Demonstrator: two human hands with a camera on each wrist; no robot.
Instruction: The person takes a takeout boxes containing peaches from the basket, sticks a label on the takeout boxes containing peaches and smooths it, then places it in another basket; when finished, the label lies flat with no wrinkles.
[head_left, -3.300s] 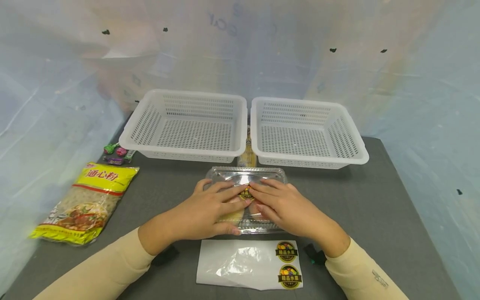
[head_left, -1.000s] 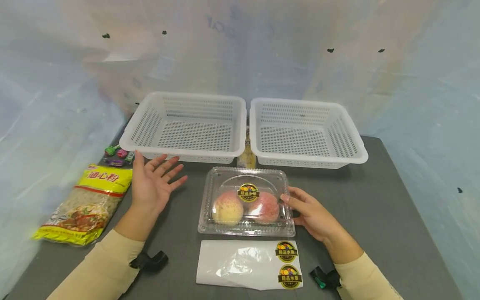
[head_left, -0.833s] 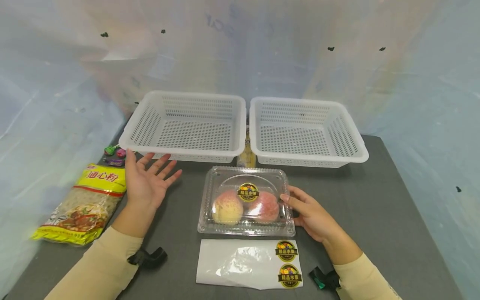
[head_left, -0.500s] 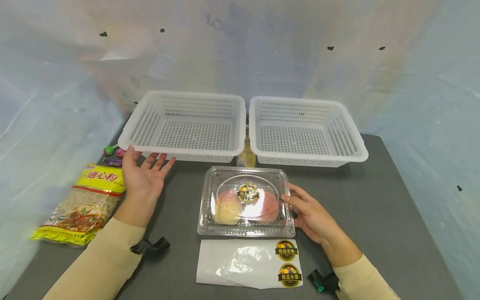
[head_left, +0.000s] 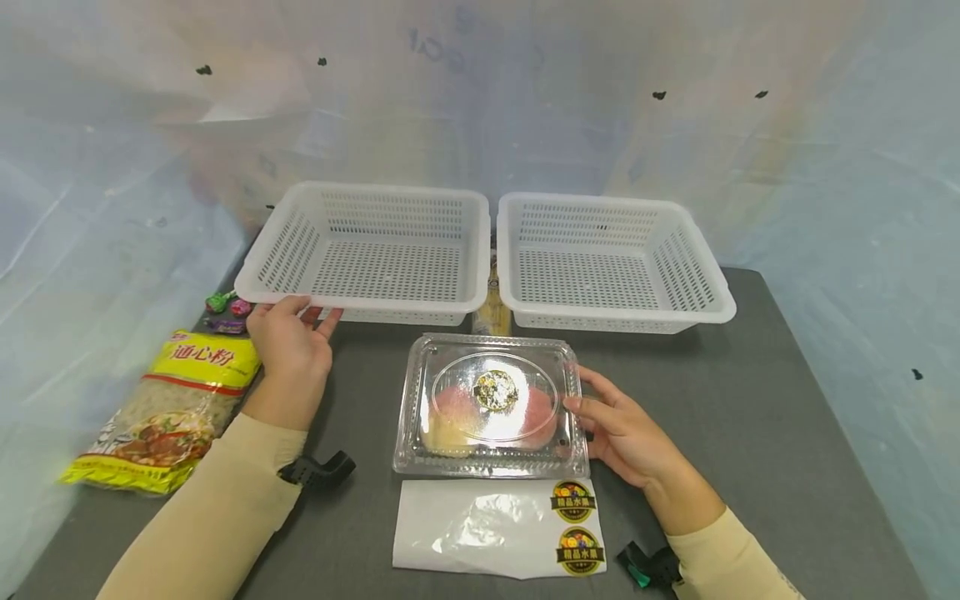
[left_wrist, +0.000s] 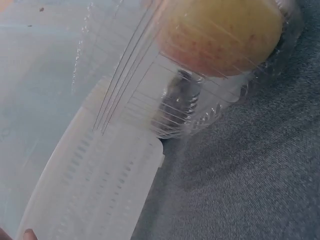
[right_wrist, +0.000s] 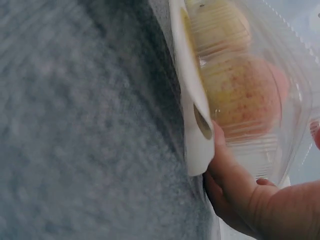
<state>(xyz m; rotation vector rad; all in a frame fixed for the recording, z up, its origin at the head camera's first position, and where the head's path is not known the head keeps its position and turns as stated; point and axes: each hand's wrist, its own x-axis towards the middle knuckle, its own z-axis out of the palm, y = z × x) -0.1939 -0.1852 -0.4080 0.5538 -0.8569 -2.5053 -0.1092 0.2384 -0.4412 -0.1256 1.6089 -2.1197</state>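
My left hand (head_left: 292, 358) is at the front rim of the left white basket (head_left: 375, 302), thumb on the rim and fingers beneath it. One of its fingertips (left_wrist: 30, 234) shows against that basket in the left wrist view. My right hand (head_left: 622, 429) holds the right edge of a clear plastic clamshell box (head_left: 491, 467), thumb on top and fingers lower down the side. Two red-and-yellow round fruits (right_wrist: 240, 95) lie inside the closed box. A round black-and-gold label (head_left: 496, 390), partly washed out by glare, is on its lid.
A second white basket (head_left: 615, 321) stands at the right, with a yellow packet (head_left: 491, 312) between the baskets. At the left lie a macaroni bag (head_left: 165, 408) and several candies (head_left: 227, 325). A white label sheet (head_left: 480, 533) with two labels lies in front of the box.
Both hands have left the lid's label. My right hand went to the box's right edge; my left hand moved out left with fingers spread, then took the left basket's rim.
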